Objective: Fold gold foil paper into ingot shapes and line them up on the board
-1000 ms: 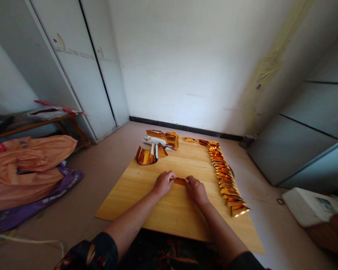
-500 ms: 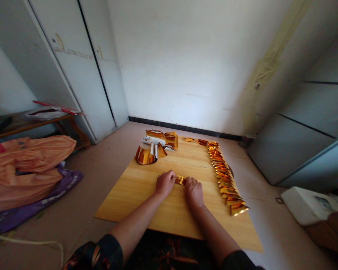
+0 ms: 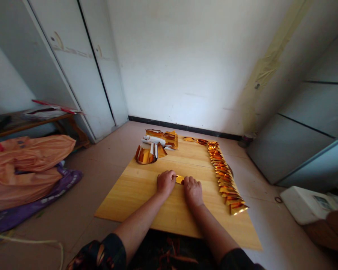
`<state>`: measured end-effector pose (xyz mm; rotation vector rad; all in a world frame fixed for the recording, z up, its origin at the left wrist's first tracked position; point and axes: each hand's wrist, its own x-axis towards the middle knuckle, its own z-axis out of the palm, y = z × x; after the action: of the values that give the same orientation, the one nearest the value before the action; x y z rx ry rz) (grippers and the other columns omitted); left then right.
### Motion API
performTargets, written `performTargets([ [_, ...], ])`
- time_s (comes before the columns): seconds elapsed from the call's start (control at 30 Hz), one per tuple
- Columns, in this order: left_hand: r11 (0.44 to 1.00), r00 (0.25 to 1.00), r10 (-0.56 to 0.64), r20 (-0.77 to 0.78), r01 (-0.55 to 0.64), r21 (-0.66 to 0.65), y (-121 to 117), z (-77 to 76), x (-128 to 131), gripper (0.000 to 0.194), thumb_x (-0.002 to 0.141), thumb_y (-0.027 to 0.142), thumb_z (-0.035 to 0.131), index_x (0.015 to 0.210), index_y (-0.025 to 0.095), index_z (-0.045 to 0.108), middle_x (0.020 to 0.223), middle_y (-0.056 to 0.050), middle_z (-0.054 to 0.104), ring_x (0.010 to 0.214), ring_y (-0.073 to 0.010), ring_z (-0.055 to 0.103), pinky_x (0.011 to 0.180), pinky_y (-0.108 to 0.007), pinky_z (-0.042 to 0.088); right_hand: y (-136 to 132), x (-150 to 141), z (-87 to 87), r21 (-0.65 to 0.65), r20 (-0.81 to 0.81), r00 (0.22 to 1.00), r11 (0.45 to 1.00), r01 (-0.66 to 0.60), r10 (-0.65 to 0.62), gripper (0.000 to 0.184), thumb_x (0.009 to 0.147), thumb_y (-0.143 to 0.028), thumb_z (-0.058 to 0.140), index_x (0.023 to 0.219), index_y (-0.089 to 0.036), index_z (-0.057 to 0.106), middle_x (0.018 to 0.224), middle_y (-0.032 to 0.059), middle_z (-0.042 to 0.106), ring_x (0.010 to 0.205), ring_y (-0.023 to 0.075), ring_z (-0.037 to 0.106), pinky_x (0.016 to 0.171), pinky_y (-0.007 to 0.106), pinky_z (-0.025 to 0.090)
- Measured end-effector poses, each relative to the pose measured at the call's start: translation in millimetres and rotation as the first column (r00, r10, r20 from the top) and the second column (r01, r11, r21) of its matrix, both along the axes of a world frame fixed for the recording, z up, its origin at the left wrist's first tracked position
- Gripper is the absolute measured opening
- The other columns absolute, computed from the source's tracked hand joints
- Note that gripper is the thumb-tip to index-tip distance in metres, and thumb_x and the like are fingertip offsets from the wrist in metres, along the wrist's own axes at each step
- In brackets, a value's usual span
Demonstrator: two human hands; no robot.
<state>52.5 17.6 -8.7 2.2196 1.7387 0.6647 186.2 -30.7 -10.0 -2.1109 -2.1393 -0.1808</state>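
A small piece of shiny gold foil paper (image 3: pixel 179 179) lies between my hands, low over the middle of the wooden board (image 3: pixel 146 191). My left hand (image 3: pixel 166 182) pinches its left end with closed fingers. At the other end, my right hand (image 3: pixel 193 190) has its fingers curled over the foil, pressed down near the board. Along the board's right side runs a row of folded gold foil pieces (image 3: pixel 224 178), overlapping one another. More foil pieces (image 3: pixel 188 139) lie at the far edge. Curved gold foil sheets (image 3: pixel 146 154) with white backs rest at the far left.
Behind the board stand a white wall (image 3: pixel 180 67) and a grey cabinet (image 3: pixel 73 67). An orange bag (image 3: pixel 30 165) and a purple bag (image 3: pixel 45 198) lie on the floor at left. A white box (image 3: pixel 304 204) sits at right, beside a grey cabinet (image 3: pixel 307 131).
The foil between my hands has turned from a dark narrow strip to a brighter, flatter face. My right hand has shifted slightly left, its fingers now curled over the foil's end.
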Motion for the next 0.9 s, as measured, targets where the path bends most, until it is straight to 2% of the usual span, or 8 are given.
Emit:
performTargets([
  [0.27,0.999,0.991,-0.02,-0.129,0.014,-0.046,2.5,7.3,-2.0,0.013,0.085,0.025,0.051,0.084,0.022,0.064,0.087,-0.003,0.068,0.087,-0.0188,0.059,0.072,-0.029,0.034,-1.2,2.7,5.3,-0.044,-0.022,1.0,0.999,-0.017,0.016,0.014,0.091,-0.016,0.047,0.094,-0.02,0.06,0.09,0.0065,0.06,0.083,0.0177,0.055,0.068,0.028,0.031],
  [0.5,0.995,0.986,-0.103,-0.129,0.1,-0.031,5.9,6.3,-5.3,0.011,0.085,0.024,0.051,0.083,0.023,0.062,0.085,-0.002,0.069,0.087,-0.0199,0.058,0.077,-0.032,0.033,-1.8,14.0,5.8,-0.011,-0.272,0.961,0.999,0.046,-0.047,0.015,0.091,-0.021,0.051,0.085,-0.023,0.065,0.091,0.0035,0.061,0.089,0.0159,0.054,0.07,0.025,0.03],
  [0.63,0.99,0.979,-0.138,-0.148,0.134,-0.037,7.2,7.0,-5.0,0.015,0.086,0.021,0.048,0.086,0.024,0.063,0.084,-0.001,0.069,0.086,-0.0197,0.057,0.078,-0.033,0.032,-2.3,17.2,3.4,0.035,-0.353,0.935,0.999,0.039,-0.025,0.018,0.091,-0.019,0.05,0.084,-0.023,0.066,0.09,0.0031,0.061,0.089,0.0151,0.052,0.071,0.024,0.03],
  [0.77,0.987,0.974,-0.162,-0.161,0.156,-0.05,6.7,9.3,-5.3,0.018,0.087,0.021,0.048,0.088,0.026,0.065,0.086,-0.001,0.068,0.089,-0.0199,0.056,0.08,-0.035,0.031,-1.3,17.8,-1.7,0.095,-0.298,0.949,0.993,-0.075,0.1,0.016,0.09,-0.019,0.052,0.087,-0.023,0.067,0.092,0.0042,0.061,0.09,0.0166,0.051,0.072,0.025,0.03],
  [0.9,0.983,0.977,-0.183,-0.111,0.181,-0.023,9.1,7.6,-9.7,0.019,0.085,0.022,0.051,0.086,0.029,0.069,0.092,-0.002,0.065,0.097,-0.0207,0.051,0.083,-0.035,0.031,1.0,19.4,-2.5,0.07,-0.244,0.947,0.977,-0.2,0.211,0.018,0.089,-0.015,0.051,0.087,-0.022,0.068,0.09,0.0047,0.063,0.089,0.0176,0.051,0.073,0.026,0.033],
])
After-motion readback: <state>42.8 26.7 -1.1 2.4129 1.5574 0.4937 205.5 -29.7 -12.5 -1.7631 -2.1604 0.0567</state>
